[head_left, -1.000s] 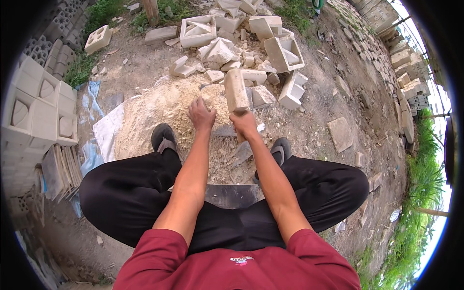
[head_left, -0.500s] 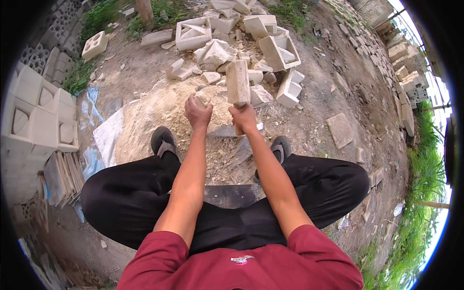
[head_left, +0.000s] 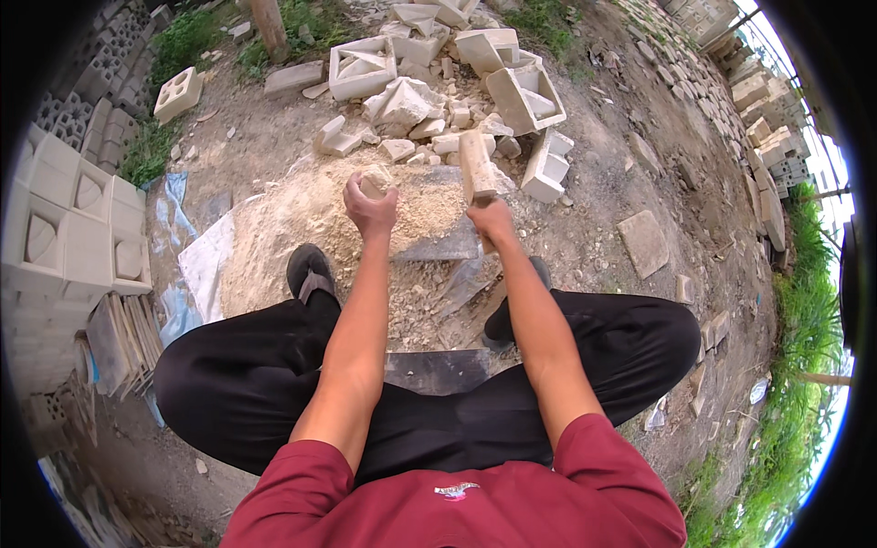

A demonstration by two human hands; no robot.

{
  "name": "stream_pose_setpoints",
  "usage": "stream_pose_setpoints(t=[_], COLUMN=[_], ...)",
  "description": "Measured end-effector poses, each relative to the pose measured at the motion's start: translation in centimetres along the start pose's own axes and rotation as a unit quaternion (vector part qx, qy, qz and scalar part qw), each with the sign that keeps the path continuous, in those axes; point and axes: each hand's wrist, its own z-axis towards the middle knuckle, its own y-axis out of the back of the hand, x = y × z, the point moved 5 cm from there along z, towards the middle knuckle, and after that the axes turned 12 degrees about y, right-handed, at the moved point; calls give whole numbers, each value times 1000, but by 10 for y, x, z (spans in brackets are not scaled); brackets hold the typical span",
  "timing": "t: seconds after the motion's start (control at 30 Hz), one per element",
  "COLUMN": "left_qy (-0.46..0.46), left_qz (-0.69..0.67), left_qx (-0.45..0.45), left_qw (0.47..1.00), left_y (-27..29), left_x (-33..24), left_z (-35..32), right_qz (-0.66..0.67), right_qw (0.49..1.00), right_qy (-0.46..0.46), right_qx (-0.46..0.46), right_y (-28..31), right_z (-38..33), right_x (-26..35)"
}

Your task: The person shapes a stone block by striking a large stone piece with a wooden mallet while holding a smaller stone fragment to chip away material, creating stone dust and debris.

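My right hand (head_left: 493, 222) is closed round the handle of a wooden mallet (head_left: 476, 167), whose pale block head points away from me. In my left hand (head_left: 370, 208) sits a pale chunk of broken block (head_left: 375, 183), gripped between thumb and fingers. Between and below the hands lies a dark flat slab (head_left: 442, 245) strewn with yellowish crumbs. A heap of crushed yellowish rubble (head_left: 283, 224) spreads left of the slab, beside my left hand. The mallet head is over the slab's right side, apart from the chunk.
Broken pale blocks (head_left: 402, 105) pile up beyond my hands. Stacked moulded blocks (head_left: 73, 219) stand at the left, above thin boards (head_left: 123, 338). A flat stone (head_left: 643, 244) lies on the dirt to the right. A dark board (head_left: 437, 371) lies between my legs.
My right hand and the mallet have moved to the right, and the mallet's head has come down. My left hand has shifted slightly left with the chunk. More of the slab shows now.
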Motion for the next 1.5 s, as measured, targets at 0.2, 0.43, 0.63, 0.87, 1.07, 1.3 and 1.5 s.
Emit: stream_pose_setpoints(t=[0.2, 0.43, 0.63, 0.87, 1.07, 1.3, 1.5], left_qy=[8, 0, 32, -143, -150, -104, -119], left_qz=[-49, -99, -59, 206, 279, 262, 283], left_qx=[-64, -57, 50, 268, 231, 283, 252], left_qw=[997, 993, 996, 930, 920, 917, 918], left_y=[19, 6, 8, -53, -64, -55, -63], left_x=[3, -29, -7, 26, 34, 38, 34], left_z=[14, 13, 23, -28, -35, -32, -32], right_qz=[-45, 118, 128, 172, 262, 268, 38], right_qw=[996, 973, 984, 983, 959, 963, 998], right_qy=[34, -5, -36, -66, -75, -5, 54], right_qx=[66, 196, 120, 14, 78, 24, -5], right_y=[-55, -116, -57, -4, -42, -38, -64], right_z=[-47, -52, -33, -35, -48, -39, -54], right_x=[7, 51, 37, 8, -2, 46, 17])
